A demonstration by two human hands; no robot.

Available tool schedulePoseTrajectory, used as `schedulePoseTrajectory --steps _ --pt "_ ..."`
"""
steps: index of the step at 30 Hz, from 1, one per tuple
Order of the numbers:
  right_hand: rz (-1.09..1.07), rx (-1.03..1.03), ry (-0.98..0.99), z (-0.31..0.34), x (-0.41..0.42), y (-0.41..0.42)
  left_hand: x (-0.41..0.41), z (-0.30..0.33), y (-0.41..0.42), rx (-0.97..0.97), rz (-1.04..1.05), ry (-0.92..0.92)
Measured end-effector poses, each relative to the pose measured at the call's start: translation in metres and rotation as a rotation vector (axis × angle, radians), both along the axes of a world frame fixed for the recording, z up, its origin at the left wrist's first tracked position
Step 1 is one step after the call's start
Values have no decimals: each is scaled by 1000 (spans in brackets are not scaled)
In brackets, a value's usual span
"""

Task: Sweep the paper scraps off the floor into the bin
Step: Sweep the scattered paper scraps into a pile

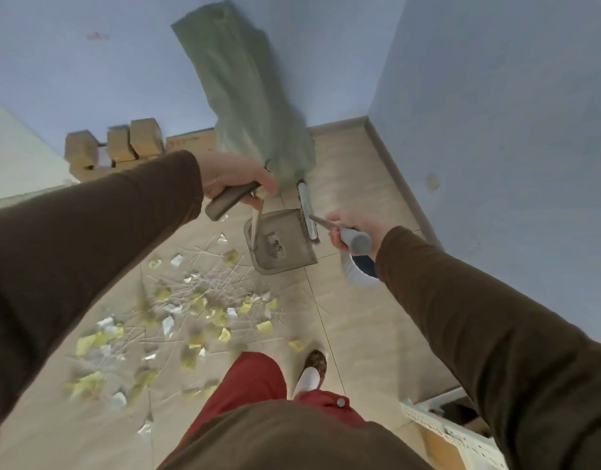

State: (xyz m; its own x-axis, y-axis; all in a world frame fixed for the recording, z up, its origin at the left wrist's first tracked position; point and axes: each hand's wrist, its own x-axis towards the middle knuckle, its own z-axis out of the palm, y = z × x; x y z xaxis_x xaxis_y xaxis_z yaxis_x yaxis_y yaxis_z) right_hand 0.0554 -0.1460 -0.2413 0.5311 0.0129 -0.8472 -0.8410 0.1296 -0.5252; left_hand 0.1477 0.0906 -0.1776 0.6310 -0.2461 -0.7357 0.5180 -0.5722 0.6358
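Yellow and white paper scraps (190,317) lie scattered with thin sticks on the beige tiled floor, left of my feet. My left hand (234,181) grips the grey handle of a long-handled dustpan (282,245), which rests on the floor just beyond the scraps with some debris inside. My right hand (353,228) grips the grey handle of a broom; the broom head (307,212) sits at the dustpan's far right edge. A round bin (356,273) with a white rim shows partly under my right wrist.
A pale green cloth (251,96) hangs down the blue wall above the dustpan. Wooden blocks (123,144) and a cardboard box (190,142) stand along the wall at left. A white rack (445,432) is at lower right. The wall corner is close on the right.
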Motion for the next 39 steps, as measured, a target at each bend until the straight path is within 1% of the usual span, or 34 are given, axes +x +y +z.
schedulePoseTrajectory --steps 3,5,8,13,16,24,27,34,39 --pt "75 2 -7 8 -33 36 -39 -1 34 -1 58 -21" --pt "84 6 0 9 -58 60 -65 -1 60 -7 99 -28" --pt "137 -29 -38 9 -97 102 -112 1 102 -18 123 -57" --pt "157 -83 -46 7 -179 172 -201 2 172 -13 145 -55" --pt "152 -80 -79 -1 -216 201 -245 6 208 -25 196 -55" --pt "272 -78 -54 -12 -282 258 -350 6 286 -53 358 -42" --pt "325 -75 -38 -21 -308 271 -393 3 311 -51 450 -29" --pt "404 -39 12 -45 -373 300 -487 -23 371 -16 630 46" --pt "470 -10 31 -41 -401 342 -545 -29 426 2 714 78"
